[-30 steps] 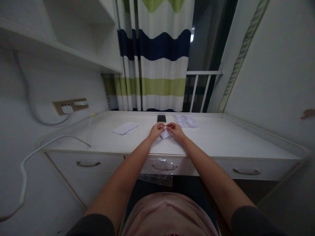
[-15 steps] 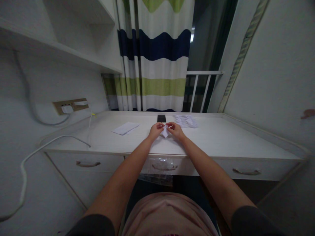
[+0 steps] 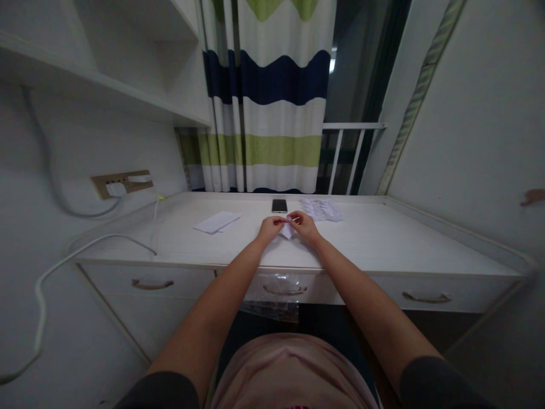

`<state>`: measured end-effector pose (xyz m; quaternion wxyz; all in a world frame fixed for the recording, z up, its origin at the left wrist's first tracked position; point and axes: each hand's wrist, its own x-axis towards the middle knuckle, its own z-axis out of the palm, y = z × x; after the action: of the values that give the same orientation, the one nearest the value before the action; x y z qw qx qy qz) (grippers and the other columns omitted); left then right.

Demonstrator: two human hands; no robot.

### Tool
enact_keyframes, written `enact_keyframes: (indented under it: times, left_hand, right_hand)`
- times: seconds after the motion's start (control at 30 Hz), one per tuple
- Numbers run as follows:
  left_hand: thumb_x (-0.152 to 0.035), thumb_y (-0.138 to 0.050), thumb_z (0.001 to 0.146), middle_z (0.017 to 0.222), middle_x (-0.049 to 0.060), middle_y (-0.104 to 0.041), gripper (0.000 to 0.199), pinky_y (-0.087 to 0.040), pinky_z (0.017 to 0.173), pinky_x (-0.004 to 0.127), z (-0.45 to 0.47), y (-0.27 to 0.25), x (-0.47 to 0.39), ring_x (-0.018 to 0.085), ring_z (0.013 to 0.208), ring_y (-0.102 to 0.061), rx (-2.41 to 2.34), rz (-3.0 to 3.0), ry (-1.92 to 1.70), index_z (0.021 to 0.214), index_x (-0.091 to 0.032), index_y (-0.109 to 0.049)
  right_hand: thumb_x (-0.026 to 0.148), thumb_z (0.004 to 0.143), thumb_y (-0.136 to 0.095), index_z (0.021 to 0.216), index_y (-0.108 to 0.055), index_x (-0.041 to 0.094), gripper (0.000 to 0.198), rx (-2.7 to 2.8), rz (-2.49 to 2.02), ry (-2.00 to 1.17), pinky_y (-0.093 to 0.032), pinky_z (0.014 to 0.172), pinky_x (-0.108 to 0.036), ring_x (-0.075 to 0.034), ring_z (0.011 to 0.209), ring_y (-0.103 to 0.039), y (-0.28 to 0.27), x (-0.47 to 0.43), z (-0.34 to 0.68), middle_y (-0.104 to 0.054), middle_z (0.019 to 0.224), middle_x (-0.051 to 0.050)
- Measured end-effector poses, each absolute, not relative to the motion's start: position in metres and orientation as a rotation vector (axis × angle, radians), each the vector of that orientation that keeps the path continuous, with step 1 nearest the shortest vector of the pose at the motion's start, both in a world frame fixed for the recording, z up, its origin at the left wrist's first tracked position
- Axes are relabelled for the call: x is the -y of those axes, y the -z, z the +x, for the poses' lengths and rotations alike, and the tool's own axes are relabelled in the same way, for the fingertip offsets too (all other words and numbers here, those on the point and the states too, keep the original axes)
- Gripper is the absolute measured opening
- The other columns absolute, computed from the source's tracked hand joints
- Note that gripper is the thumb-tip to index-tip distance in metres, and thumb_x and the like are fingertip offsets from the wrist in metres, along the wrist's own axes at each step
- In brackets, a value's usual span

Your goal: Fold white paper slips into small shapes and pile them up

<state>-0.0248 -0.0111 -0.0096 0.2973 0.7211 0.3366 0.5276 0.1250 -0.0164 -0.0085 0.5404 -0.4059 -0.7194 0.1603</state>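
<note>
- Paper (image 3: pixel 286 232), small, white and folded, is held between the two hands over the middle of the surface (image 3: pixel 404 241), near its front edge. One corner points down toward the person; whether it touches the surface is hard to tell at this size.
- Left hand (image 3: pixel 269 229): thumb and fingers narrow, pinching the paper at its left side.
- Right hand (image 3: pixel 304 226): fingers bent, the tips close together on the paper's upper right part, facing the left hand's fingertips.
- Phone (image 3: pixel 279 205), dark-faced, lies flat just beyond the hands, toward the back of the surface.
- White pieces (image 3: pixel 321 209), creased and set close together, lie behind the right hand, to the right of the phone.
- Sheets (image 3: pixel 218 222), white and flat, lie overlapping to the left of the left hand, well apart from it.
- Cord (image 3: pixel 85 245), white, rests its end on the surface's left part and hangs down past the edge.
- Socket (image 3: pixel 100 185) on the left wall, with two white plugs (image 3: pixel 116 189) in it.
- Plastic (image 3: pixel 283 281), clear, covers part of the middle drawer (image 3: pixel 321 287).
- Curtain (image 3: pixel 283 150), striped white, green and navy, hangs behind the surface.
</note>
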Motion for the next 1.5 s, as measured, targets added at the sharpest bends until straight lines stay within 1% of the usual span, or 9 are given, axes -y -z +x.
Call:
enact_keyframes:
  times: [0.2,0.43,0.63,0.8,1.0,1.1,1.23,1.37,1.5]
  left_hand:
    - [-0.005,-0.054,0.066,0.079,0.005,-0.068,0.021,-0.049,0.078,0.033,-0.025,0.008,0.016,0.016,0.073,-0.06,-0.927,1.976,-1.423,0.076,-0.016,-0.07]
    - [-0.006,-0.055,0.067,0.08,0.007,-0.068,0.02,-0.048,0.08,0.034,-0.024,0.005,0.02,0.018,0.076,-0.061,-1.004,2.017,-1.418,0.076,-0.016,-0.07]
    - [-0.005,-0.056,0.065,0.079,0.006,-0.069,0.019,-0.047,0.082,0.034,-0.022,0.002,0.023,0.018,0.079,-0.062,-1.008,1.991,-1.428,0.072,-0.016,-0.069]
    - [-0.004,-0.055,0.065,0.076,0.005,-0.068,0.019,-0.047,0.08,0.032,-0.021,0.002,0.023,0.017,0.075,-0.061,-1.003,1.983,-1.424,0.07,-0.017,-0.068]
    - [-0.003,-0.057,0.062,0.067,0.0,-0.06,0.019,-0.047,0.071,0.027,-0.024,0.005,0.018,0.012,0.065,-0.056,-0.986,1.88,-1.51,0.074,-0.017,-0.06]
    - [-0.004,-0.057,0.063,0.066,-0.002,-0.057,0.018,-0.046,0.069,0.026,-0.025,0.006,0.016,0.011,0.065,-0.055,-0.979,1.835,-1.527,0.076,-0.017,-0.056]
    - [-0.004,-0.056,0.064,0.07,-0.001,-0.057,0.017,-0.044,0.069,0.024,-0.024,0.006,0.014,0.01,0.068,-0.055,-0.941,1.83,-1.514,0.075,-0.016,-0.054]
    - [-0.006,-0.058,0.064,0.071,-0.001,-0.057,0.015,-0.043,0.069,0.022,-0.023,0.006,0.015,0.01,0.069,-0.054,-0.887,1.841,-1.486,0.074,-0.016,-0.053]
    - [-0.014,-0.062,0.065,0.07,-0.001,-0.057,0.013,-0.042,0.067,0.022,-0.023,0.005,0.017,0.01,0.068,-0.055,-0.844,1.837,-1.481,0.074,-0.016,-0.054]
  right_hand:
    - [0.028,0.068,-0.06,0.078,-0.06,0.017,0.015,1.709,-0.978,-0.352,-0.049,0.06,-0.028,-0.014,0.061,-0.059,0.007,0.017,0.124,-0.065,0.077,-0.004]
    - [0.025,0.07,-0.059,0.068,-0.056,0.018,0.008,1.739,-1.147,-0.232,-0.045,0.056,-0.025,-0.015,0.06,-0.06,0.002,0.026,0.124,-0.063,0.066,-0.002]
    - [0.023,0.073,-0.056,0.069,-0.056,0.019,0.005,1.806,-1.267,0.099,-0.043,0.064,-0.028,-0.017,0.068,-0.059,-0.003,0.038,0.12,-0.065,0.073,-0.005]
    - [0.021,0.074,-0.054,0.073,-0.057,0.019,0.004,1.847,-1.251,0.19,-0.042,0.066,-0.028,-0.018,0.071,-0.058,-0.003,0.041,0.117,-0.065,0.078,-0.007]
    - [0.024,0.074,-0.055,0.075,-0.057,0.02,0.005,1.867,-1.142,0.016,-0.044,0.063,-0.027,-0.016,0.066,-0.06,-0.003,0.038,0.118,-0.064,0.078,-0.005]
    - [0.024,0.075,-0.053,0.072,-0.057,0.019,0.007,1.842,-1.118,-0.095,-0.044,0.06,-0.026,-0.014,0.062,-0.059,-0.003,0.035,0.119,-0.064,0.073,-0.003]
    - [0.023,0.072,-0.054,0.072,-0.056,0.018,0.005,1.786,-1.056,-0.197,-0.045,0.06,-0.025,-0.013,0.062,-0.058,0.001,0.028,0.121,-0.062,0.07,-0.002]
    - [0.025,0.069,-0.057,0.079,-0.057,0.018,0.012,1.732,-1.0,-0.254,-0.045,0.062,-0.027,-0.014,0.065,-0.057,0.006,0.02,0.123,-0.061,0.068,-0.001]
    - [0.028,0.069,-0.058,0.08,-0.058,0.018,0.016,1.71,-0.979,-0.324,-0.045,0.062,-0.027,-0.014,0.062,-0.056,0.009,0.015,0.124,-0.06,0.065,0.0]
